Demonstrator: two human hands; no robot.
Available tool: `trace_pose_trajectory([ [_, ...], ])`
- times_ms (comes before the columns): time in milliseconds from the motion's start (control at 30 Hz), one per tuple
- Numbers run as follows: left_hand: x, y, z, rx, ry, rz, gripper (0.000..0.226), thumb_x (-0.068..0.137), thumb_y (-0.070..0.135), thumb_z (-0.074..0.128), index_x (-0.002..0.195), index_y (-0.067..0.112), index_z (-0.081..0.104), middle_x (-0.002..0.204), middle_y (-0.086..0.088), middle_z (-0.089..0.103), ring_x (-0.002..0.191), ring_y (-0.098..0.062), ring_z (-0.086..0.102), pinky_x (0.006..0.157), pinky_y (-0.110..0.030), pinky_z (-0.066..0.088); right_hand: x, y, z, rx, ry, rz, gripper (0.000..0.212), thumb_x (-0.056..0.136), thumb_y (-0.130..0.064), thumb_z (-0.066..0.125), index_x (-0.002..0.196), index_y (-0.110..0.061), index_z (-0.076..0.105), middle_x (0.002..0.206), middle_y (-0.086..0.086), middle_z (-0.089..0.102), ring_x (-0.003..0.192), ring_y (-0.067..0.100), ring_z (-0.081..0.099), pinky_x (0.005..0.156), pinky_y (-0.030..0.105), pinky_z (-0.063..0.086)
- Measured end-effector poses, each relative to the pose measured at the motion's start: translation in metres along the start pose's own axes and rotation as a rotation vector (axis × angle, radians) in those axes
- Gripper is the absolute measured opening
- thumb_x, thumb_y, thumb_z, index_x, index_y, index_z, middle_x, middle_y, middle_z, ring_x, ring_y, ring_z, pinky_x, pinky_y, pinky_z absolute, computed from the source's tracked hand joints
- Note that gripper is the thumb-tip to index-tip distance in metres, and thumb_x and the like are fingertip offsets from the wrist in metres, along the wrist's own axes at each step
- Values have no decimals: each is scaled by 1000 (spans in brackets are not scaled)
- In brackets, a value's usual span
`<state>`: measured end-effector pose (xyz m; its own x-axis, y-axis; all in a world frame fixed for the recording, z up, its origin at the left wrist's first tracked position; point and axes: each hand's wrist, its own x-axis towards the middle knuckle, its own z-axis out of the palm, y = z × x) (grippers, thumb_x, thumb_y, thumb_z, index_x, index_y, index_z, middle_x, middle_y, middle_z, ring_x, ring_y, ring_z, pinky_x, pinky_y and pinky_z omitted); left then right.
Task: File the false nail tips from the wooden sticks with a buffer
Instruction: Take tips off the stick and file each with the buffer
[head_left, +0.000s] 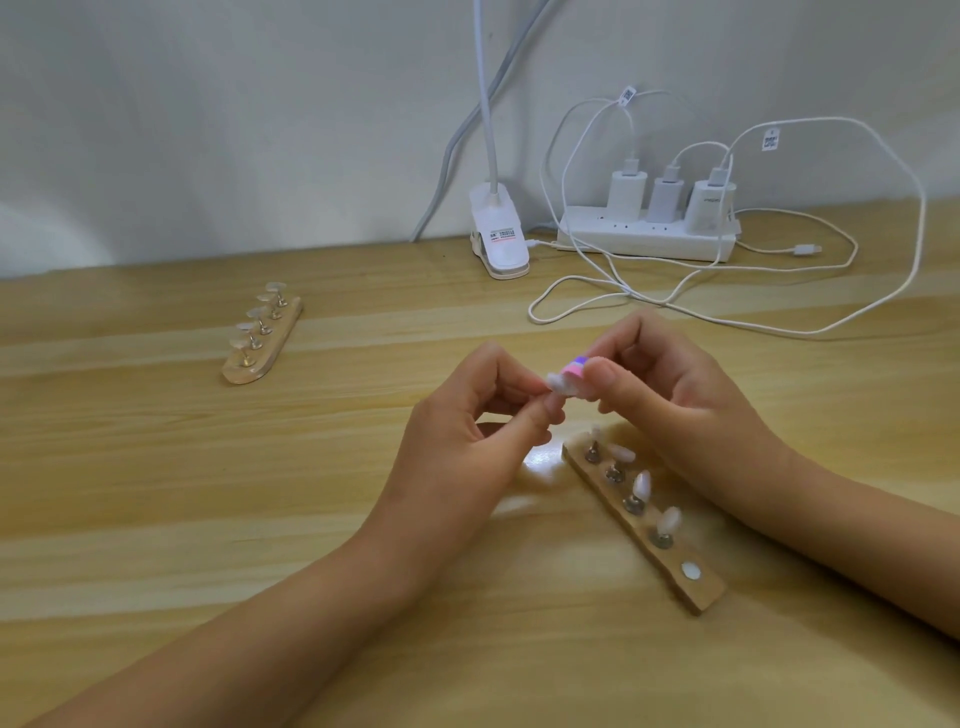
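**Buffer meets nail tip between two pinching hands**

The left hand (457, 441) pinches a small white false nail tip (559, 384) between thumb and fingertips, with the other fingers curled in below. The right hand (675, 395) grips a little pink and purple buffer (574, 370), its thumb on the near side and its fingers curled over the top. The buffer's end lies against the nail tip. Both are blurred, so the exact line of contact cannot be made out. Both hands are raised above the wooden table (156, 493), with the forearms coming in from the lower edge.

Just below the right hand a wooden stick (701, 592) lies slantwise on the table. It carries four metal holders, each with a pale nail tip (643, 483) on it. At its near end is a bare round white disc (691, 571).

Well apart to the left, further back, lies a second wooden stick (260, 364) with five nail tips standing in a row.

By the wall are a white clip lamp (501, 244) and a white power strip (644, 241) holding three chargers (662, 200). Their white cables (779, 322) loop loosely over the tabletop.
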<state>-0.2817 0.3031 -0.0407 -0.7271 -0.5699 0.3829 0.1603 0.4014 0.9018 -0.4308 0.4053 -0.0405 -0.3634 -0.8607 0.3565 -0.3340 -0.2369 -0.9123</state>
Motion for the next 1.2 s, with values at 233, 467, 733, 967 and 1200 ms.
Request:
trace_pose_trajectory([
  [233, -2, 1, 1, -1, 5, 27, 25, 90, 15, 68, 76, 34, 58, 80, 5, 71, 79, -12, 69, 70, -23, 56, 1, -1, -2, -7, 59, -19, 23, 77, -42, 72, 89, -25, 63, 89, -10, 68, 83, 9, 62, 75, 18, 49],
  [467, 2, 3, -2, -279, -49, -135, 4, 83, 19, 67, 83, 23, 67, 80, -1, 73, 83, -13, 70, 75, -24, 56, 3, -1, -7, -11, 169, -87, 41, 77, -38, 75, 115, -28, 62, 103, -10, 66, 100, 12, 62, 87, 25, 49],
  [733, 6, -2, -4, -334, -114, -233, 7, 81, 23, 69, 76, 28, 70, 88, 2, 74, 89, -8, 67, 87, -24, 54, 1, -2, -7, -292, 67, -334, 44, 85, -29, 66, 127, -19, 57, 120, -1, 60, 113, 22, 56, 90, 26, 46],
  [967, 6, -3, -4, -326, -86, -248, 6, 78, 23, 70, 74, 27, 70, 88, 1, 74, 89, -12, 67, 91, -31, 52, 0, -2, -7, -406, 63, -330, 46, 84, -36, 66, 126, -20, 59, 118, 0, 62, 114, 17, 56, 94, 29, 46],
  [1200, 5, -1, -3, -311, -93, -237, 9, 77, 22, 76, 72, 26, 70, 82, 4, 72, 84, -7, 66, 83, -23, 52, -1, -2, -9, -502, 64, -385, 48, 82, -39, 72, 124, -20, 59, 115, -4, 60, 111, 10, 54, 98, 28, 42],
])
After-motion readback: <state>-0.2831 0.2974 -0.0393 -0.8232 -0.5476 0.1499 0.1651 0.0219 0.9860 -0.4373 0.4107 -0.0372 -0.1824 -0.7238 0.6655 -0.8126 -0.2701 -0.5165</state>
